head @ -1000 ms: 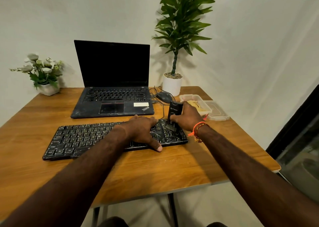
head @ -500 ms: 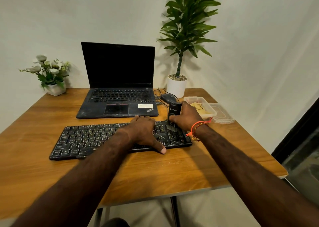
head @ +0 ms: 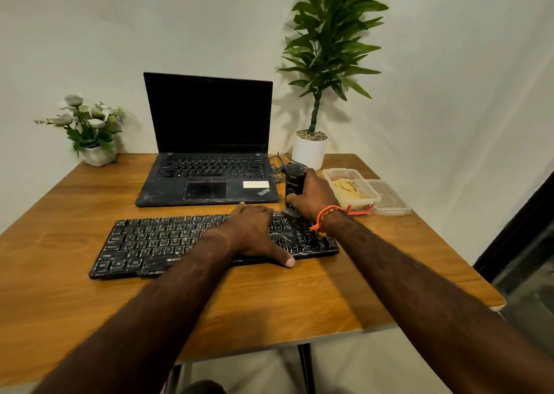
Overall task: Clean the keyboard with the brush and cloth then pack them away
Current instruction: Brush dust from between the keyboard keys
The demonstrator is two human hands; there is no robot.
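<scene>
I note the right hand point(head: 311, 200) gripping the stiff, light brush point(head: 294, 185) by its body at centre-right; left hand point(head: 254, 231) flat, steadying the rigid keyboard point(head: 156, 243) — cloth point(head: 349, 190) soft.

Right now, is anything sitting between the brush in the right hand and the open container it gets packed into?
Nothing visible. The right hand grips the black brush upright at the keyboard's far right end; the plastic container holding the cloth sits just right of it, lid off.
</scene>
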